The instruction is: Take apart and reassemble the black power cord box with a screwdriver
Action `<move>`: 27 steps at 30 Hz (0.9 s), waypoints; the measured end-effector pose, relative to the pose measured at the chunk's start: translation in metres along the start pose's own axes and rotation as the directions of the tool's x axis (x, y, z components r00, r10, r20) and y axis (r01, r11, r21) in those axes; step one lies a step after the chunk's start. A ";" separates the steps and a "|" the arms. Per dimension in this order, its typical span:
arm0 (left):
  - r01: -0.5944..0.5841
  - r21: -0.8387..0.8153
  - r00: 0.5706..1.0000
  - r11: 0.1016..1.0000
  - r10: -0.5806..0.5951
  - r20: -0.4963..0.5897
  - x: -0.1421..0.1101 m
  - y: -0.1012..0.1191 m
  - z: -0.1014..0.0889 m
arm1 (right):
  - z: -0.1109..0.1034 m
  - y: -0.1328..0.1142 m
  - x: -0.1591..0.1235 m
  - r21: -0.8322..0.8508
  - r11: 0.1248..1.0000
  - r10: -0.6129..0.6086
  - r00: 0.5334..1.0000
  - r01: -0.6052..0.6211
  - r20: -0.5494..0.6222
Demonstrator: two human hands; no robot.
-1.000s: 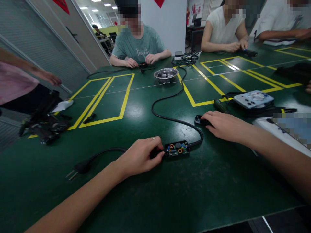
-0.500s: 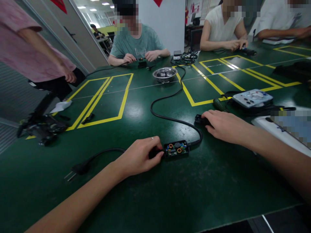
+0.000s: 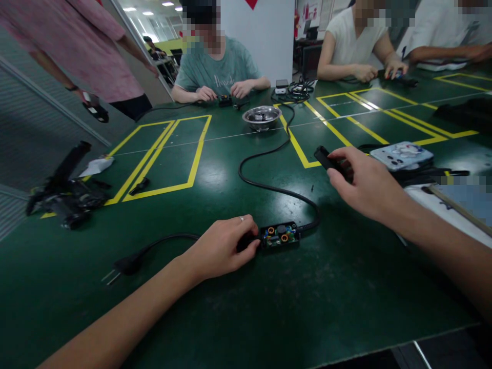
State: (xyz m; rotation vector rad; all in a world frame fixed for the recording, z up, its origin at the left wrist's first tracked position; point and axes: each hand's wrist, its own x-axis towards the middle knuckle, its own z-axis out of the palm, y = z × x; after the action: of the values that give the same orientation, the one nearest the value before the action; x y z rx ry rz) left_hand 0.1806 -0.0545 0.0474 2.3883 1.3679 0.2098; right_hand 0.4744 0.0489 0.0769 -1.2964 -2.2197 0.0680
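My left hand (image 3: 226,246) rests on the table, fingers closed round the left end of an opened power adapter (image 3: 280,234). Its black lower shell lies face up, showing a circuit board with copper-coloured coils. From its left side a cord runs under my hand to a two-pin plug (image 3: 128,265); from its right side a black cable (image 3: 265,187) curves away. My right hand (image 3: 361,179) is raised above the table, gripping a black casing cover (image 3: 323,156) by its near end. My fingers hide part of that cover.
A steel bowl (image 3: 262,118) with small parts stands beyond the cable. On the right are a blue-grey case (image 3: 402,155) and a white tablet-like device (image 3: 423,197). Black gear (image 3: 71,197) lies at left. Co-workers sit across the green table (image 3: 292,307); a person in pink (image 3: 88,56) stands left.
My right hand has lifted the casing cover off the table and tilted it; a small dark bit shows on the table below. My left hand stays put. The person in pink has moved right.
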 end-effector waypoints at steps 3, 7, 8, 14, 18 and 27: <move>-0.008 0.019 1.000 1.000 0.008 0.001 0.000 0.000 0.001 | -0.003 -0.005 -0.001 0.085 0.996 -0.032 0.997 0.038 -0.074; -0.024 0.079 1.000 0.997 0.024 -0.001 0.000 0.000 0.003 | -0.003 -0.009 -0.004 0.091 0.957 -0.269 0.961 0.275 -0.068; -0.031 0.103 0.999 0.994 0.031 -0.005 0.000 -0.001 0.004 | -0.002 -0.009 -0.005 0.084 0.936 -0.340 0.940 0.342 -0.036; -0.041 0.150 0.998 0.988 0.046 -0.032 0.000 -0.002 0.007 | 0.007 -0.016 -0.014 0.184 0.852 -0.519 0.836 0.490 0.179; -0.035 0.125 0.999 0.992 0.038 -0.027 0.001 -0.002 0.006 | 0.010 -0.017 -0.017 0.303 0.857 -0.488 0.845 0.416 0.219; -0.045 0.139 0.998 0.989 0.049 -0.025 0.002 -0.003 0.007 | 0.011 -0.017 -0.016 0.604 0.795 -0.272 0.924 0.058 0.269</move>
State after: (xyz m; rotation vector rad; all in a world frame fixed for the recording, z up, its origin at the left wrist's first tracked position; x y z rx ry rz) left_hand 0.1818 -0.0534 0.0399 2.5424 1.3809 0.1666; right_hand 0.4610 0.0296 0.0658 -0.7718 -2.3058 0.9108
